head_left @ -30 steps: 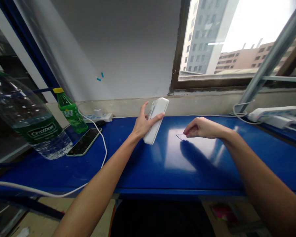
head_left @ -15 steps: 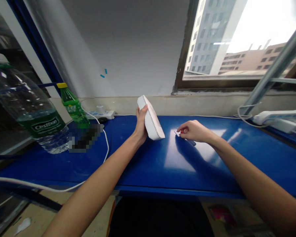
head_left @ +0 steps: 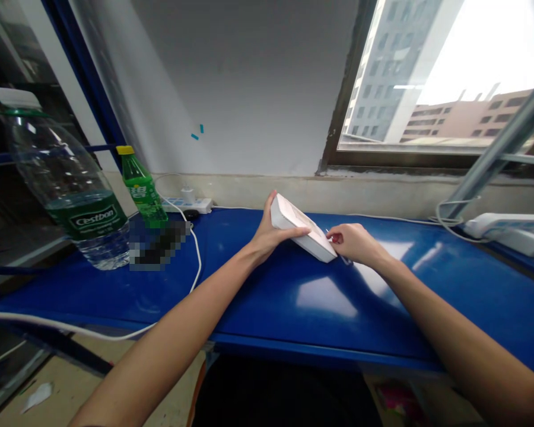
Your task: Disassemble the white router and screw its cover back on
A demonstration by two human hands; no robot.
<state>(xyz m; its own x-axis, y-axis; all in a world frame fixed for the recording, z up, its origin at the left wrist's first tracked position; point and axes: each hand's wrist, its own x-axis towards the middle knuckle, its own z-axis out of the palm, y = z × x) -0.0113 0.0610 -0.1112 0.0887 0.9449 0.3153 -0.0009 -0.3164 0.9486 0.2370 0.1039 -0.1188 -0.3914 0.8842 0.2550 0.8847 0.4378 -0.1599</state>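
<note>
White device (head_left: 303,230) in left hand (head_left: 269,234); right hand (head_left: 351,244) perhaps pinching pin (head_left: 327,231).

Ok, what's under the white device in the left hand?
The white device, held in the left hand, sits over the blue desk. The desk shows around it, but the device covers the patch directly beneath, and I can't tell whether it touches.

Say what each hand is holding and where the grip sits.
The left hand grips a white box by its left end, thumb across the top. The right hand pinches a thin pin in its fingertips.
</note>
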